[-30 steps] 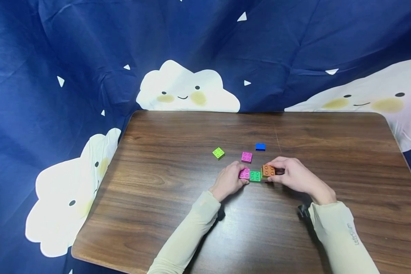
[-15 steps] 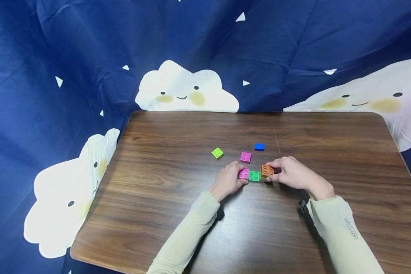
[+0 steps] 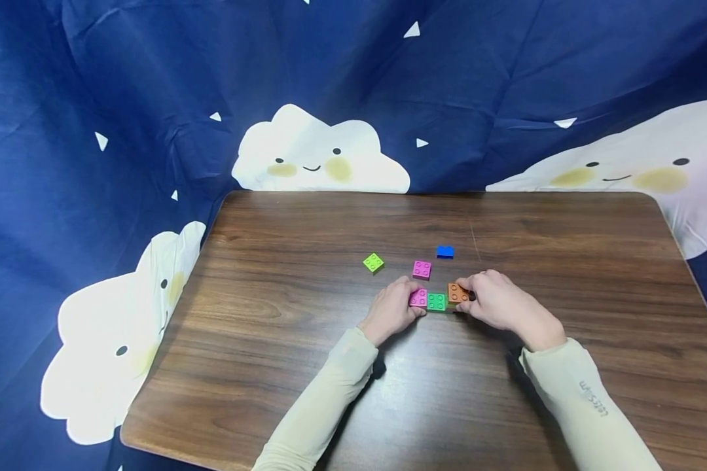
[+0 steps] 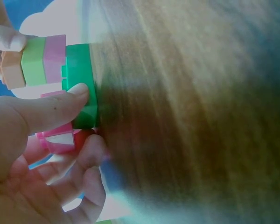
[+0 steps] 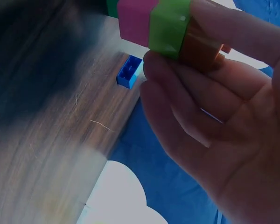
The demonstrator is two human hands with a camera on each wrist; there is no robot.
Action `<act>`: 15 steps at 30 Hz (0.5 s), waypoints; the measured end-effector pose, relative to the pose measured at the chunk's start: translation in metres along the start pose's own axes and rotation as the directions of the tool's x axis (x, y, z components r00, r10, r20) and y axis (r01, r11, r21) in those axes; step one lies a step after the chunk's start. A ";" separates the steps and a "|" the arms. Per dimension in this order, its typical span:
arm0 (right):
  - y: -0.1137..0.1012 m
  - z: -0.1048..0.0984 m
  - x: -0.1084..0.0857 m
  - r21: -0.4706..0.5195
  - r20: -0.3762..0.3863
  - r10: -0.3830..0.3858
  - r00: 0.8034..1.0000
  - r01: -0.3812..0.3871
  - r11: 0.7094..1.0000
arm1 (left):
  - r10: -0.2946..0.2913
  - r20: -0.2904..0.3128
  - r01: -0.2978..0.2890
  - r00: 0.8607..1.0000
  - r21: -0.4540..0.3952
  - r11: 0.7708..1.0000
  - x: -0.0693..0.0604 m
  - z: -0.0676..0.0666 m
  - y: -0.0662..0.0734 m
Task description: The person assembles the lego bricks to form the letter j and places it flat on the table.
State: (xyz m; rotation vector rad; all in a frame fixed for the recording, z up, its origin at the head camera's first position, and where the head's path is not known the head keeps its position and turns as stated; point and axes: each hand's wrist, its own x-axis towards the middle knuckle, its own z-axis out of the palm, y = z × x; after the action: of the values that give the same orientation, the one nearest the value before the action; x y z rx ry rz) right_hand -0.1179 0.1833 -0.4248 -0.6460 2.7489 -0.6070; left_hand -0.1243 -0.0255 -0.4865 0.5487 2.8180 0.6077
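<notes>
The left hand (image 3: 391, 310) grips a pink brick (image 3: 417, 298) and the end of the green brick (image 4: 79, 65) beneath it, its thumb lying across the green side. On the green brick's other end stands a stack of a magenta brick (image 4: 55, 58), a lime brick (image 4: 34, 60) and, on top, an orange brick (image 4: 12, 70). The right hand (image 3: 503, 306) pinches this stack at the orange and lime bricks between thumb and fingers. In the right wrist view the magenta brick (image 5: 136, 21) adjoins the lime brick (image 5: 167, 28).
Behind the hands on the wooden table (image 3: 259, 340) lie a loose lime brick (image 3: 374, 263), a magenta brick (image 3: 421, 269) and a blue brick (image 3: 445, 252). A blue curtain (image 3: 448, 78) with white clouds hangs beyond the table's far edge.
The right hand and forearm have shifted slightly left and turned a little, with the fingers further over the orange brick. The left hand keeps its grip almost unmoved.
</notes>
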 end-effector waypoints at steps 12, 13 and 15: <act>-0.001 -0.009 0.007 0.015 0.094 0.004 0.996 -0.005 1.000 | 0.006 -0.004 -0.006 1.000 -0.002 1.000 0.000 0.001 0.000; -0.002 -0.009 0.007 0.007 0.088 0.006 0.996 -0.006 1.000 | 0.005 -0.004 -0.005 1.000 -0.002 1.000 0.000 0.000 0.000; -0.003 -0.007 0.007 -0.019 0.072 0.003 0.997 -0.001 1.000 | 0.004 -0.004 -0.004 1.000 -0.002 1.000 0.000 0.000 0.000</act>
State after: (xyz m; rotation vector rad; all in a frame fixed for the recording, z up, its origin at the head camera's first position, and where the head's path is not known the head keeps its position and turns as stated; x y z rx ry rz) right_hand -0.1248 0.1800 -0.4178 -0.6562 2.6912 -0.5462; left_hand -0.1242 -0.0254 -0.4864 0.5541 2.8199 0.6132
